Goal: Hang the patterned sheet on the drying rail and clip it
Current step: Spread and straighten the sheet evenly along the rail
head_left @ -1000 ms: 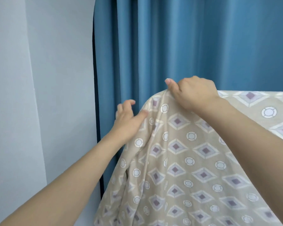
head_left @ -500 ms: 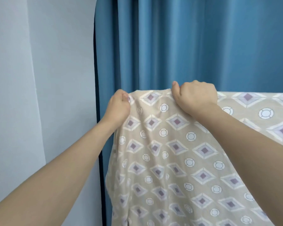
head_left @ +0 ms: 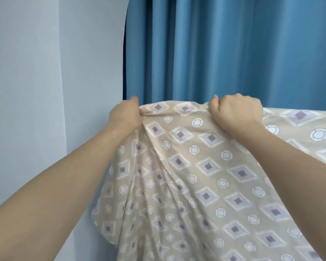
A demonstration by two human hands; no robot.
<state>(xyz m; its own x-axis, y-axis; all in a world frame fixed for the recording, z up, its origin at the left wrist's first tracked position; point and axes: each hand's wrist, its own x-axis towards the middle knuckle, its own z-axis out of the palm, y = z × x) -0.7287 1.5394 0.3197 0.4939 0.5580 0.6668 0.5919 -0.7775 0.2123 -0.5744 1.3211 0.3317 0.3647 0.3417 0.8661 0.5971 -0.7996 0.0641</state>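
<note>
The patterned sheet (head_left: 205, 166) is beige with purple diamonds and white rings. It drapes over a rail that the cloth hides, and its top edge runs from the middle to the right of the view. My left hand (head_left: 125, 116) is shut on the sheet's top left corner, bunching the cloth there. My right hand (head_left: 235, 113) grips the top edge a short way to the right, fist closed over the fold. Between the hands the edge arches slightly. Below them the cloth hangs in folds toward me. No clip is in view.
A blue curtain (head_left: 224, 49) hangs close behind the sheet. A pale wall (head_left: 36, 91) fills the left side, with a vertical corner line near the left third.
My left hand went from open beside the cloth to gripping its corner, then pulled it further left. The top edge spread wider and the lower cloth swung out toward me.
</note>
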